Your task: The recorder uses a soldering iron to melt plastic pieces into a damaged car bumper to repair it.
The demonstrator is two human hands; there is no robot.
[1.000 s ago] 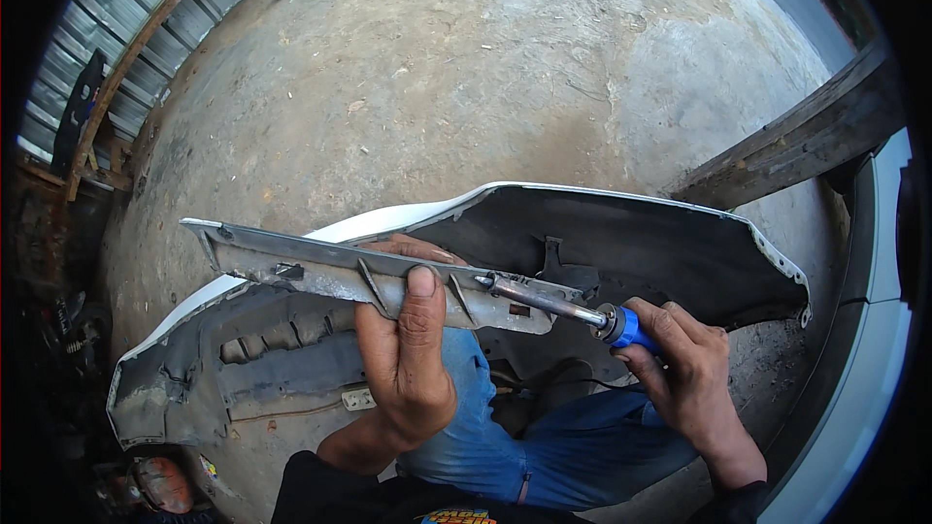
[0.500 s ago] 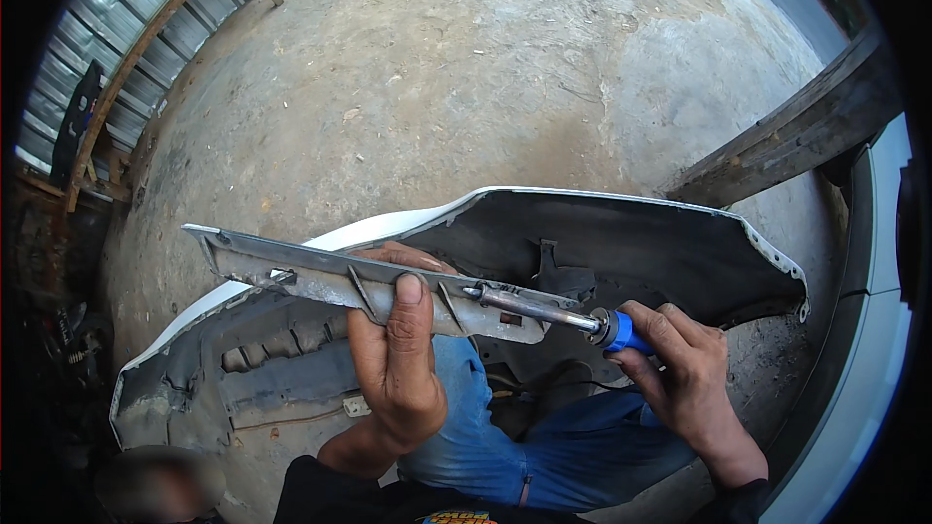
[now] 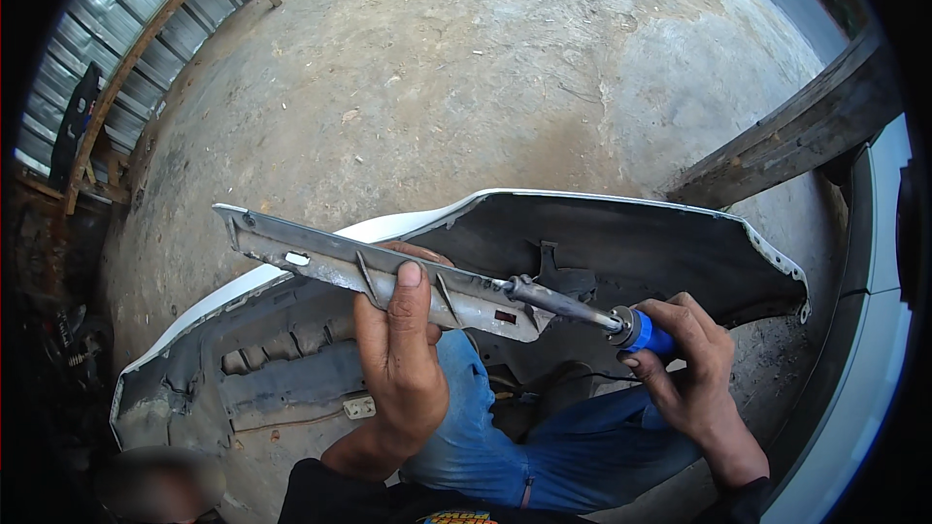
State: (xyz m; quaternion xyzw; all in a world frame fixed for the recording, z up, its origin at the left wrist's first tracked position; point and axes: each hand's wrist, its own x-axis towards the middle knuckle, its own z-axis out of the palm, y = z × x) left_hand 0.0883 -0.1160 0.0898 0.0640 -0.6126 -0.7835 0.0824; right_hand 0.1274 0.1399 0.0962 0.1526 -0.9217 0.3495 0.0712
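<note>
My left hand (image 3: 406, 359) grips a long, narrow grey plastic trim piece (image 3: 335, 270), thumb on its ribbed face and fingers behind. The piece slants down to the right and has slots near both ends. In my right hand (image 3: 694, 364) is a soldering iron (image 3: 568, 303), held by its blue handle with fingers and thumb. Its metal tip lies at the upper edge of the trim piece, near the right end. Whether the tip presses on the plastic I cannot tell. Beneath both hands lies a large car bumper (image 3: 641, 233), dark inner side up, with a white edge.
My legs in blue jeans (image 3: 582, 442) are at the bumper's near side. A wooden post (image 3: 786, 141) leans at the right, beside a pale car body panel (image 3: 879, 252). Concrete floor (image 3: 437, 78) stretches beyond. Corrugated metal sheeting (image 3: 126, 29) and a wooden frame stand far left.
The trim piece has shifted right and tilts more steeply, its left end higher. The soldering iron has moved right, its tip now nearer the piece's right end.
</note>
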